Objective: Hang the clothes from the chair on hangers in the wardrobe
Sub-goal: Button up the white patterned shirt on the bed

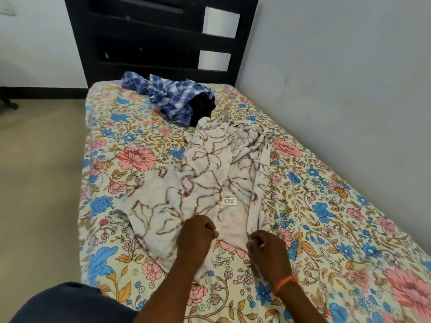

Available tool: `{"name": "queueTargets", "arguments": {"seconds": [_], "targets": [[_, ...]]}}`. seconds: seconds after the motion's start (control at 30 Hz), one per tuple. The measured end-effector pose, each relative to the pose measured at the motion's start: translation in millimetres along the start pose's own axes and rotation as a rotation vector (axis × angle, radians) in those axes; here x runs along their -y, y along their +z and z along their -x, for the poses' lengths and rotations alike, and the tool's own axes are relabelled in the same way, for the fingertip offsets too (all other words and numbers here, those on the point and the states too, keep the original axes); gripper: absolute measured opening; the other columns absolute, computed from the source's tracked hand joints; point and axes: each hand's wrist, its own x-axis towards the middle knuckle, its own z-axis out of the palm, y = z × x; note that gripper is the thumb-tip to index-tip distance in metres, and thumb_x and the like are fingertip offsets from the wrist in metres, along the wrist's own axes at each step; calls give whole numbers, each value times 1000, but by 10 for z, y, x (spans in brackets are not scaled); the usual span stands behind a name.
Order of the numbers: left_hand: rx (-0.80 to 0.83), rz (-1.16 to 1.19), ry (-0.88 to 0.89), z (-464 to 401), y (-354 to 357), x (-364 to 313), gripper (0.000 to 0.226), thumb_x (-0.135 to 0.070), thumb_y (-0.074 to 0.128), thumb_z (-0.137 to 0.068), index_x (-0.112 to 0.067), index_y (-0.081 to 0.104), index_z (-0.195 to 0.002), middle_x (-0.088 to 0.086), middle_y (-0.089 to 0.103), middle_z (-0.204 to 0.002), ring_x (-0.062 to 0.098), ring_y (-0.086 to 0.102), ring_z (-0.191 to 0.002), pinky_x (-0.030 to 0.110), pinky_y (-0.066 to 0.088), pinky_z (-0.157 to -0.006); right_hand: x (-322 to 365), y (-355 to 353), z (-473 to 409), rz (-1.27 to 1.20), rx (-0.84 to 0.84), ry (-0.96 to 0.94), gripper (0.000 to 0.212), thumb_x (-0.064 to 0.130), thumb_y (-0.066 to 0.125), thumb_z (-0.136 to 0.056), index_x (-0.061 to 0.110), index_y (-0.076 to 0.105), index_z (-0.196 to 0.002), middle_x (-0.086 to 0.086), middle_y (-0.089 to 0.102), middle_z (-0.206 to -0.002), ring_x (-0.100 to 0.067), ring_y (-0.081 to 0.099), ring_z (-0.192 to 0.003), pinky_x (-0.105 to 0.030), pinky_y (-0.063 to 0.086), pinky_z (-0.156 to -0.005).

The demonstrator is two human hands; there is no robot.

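A white shirt with a brown branching print [205,173] lies spread open lengthwise on the bed, inside out, with a small label showing near its middle. My left hand [198,234] grips the shirt's near hem with curled fingers. My right hand [263,248] pinches the other front edge of the same hem; an orange band is on that wrist. Further up the bed lies a crumpled blue checked shirt [168,96] with a black garment [201,108] beside it. No hanger or wardrobe is in view.
The bed has a floral sheet [326,206] and a dark slatted headboard [158,38]. A pale wall [349,66] runs along the bed's right side. Beige floor [39,171] lies to the left. A dark furniture leg [7,101] stands at the far left.
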Motion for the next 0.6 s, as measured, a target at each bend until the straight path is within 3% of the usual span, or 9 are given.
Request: {"name": "queueTargets", "arguments": {"seconds": [0.1, 0.2, 0.27, 0.43, 0.5, 0.6], "targets": [[-57, -66, 19, 2, -1, -2, 23, -14, 75, -79, -21, 60, -63, -10, 63, -58, 8, 62, -55, 31, 57, -64, 4, -17, 58, -71, -72, 40, 18, 6, 64, -90, 21, 66, -82, 9, 64, -69, -2, 60, -63, -20, 51, -60], [-53, -142, 32, -17, 7, 0, 18, -21, 77, -78, -18, 64, -65, -7, 67, -68, 9, 66, -65, 29, 57, -66, -20, -36, 30, -77, -60, 87, 16, 8, 63, -93, 18, 69, -104, 8, 64, -73, -11, 63, -67, -29, 54, -66], [-5, -164, 56, -40, 8, 20, 17, -19, 71, -79, -16, 65, -63, -5, 70, -69, 8, 69, -68, 32, 59, -65, -72, -11, -28, -37, -42, 106, 20, 11, 63, -92, 13, 72, -110, 4, 67, -78, -16, 64, -71, -26, 52, -68], [74, -132, 52, -66, -27, 4, 20, -14, 57, -82, -10, 67, -65, -7, 73, -72, 2, 67, -63, 32, 60, -64, 1, 10, -260, 54, -29, 161, 12, 20, 68, -89, 17, 71, -78, 0, 66, -74, -11, 58, -63, -27, 51, -65], [90, -121, 37, -96, -38, -3, 21, -16, 56, -81, -6, 64, -64, 0, 73, -71, 9, 68, -59, 33, 59, -61, 33, 2, -342, 64, -36, 176, 19, 24, 69, -89, 19, 67, -72, 2, 62, -67, -10, 55, -58, -26, 47, -59], [85, -50, -7, -148, -60, -19, 20, -22, 59, -82, -8, 66, -70, 1, 73, -76, 14, 69, -65, 31, 57, -64, 5, -13, -448, -61, -63, 242, 39, 15, 70, -88, 16, 51, -54, -1, 49, -52, -18, 42, -49, -31, 44, -60]]}}
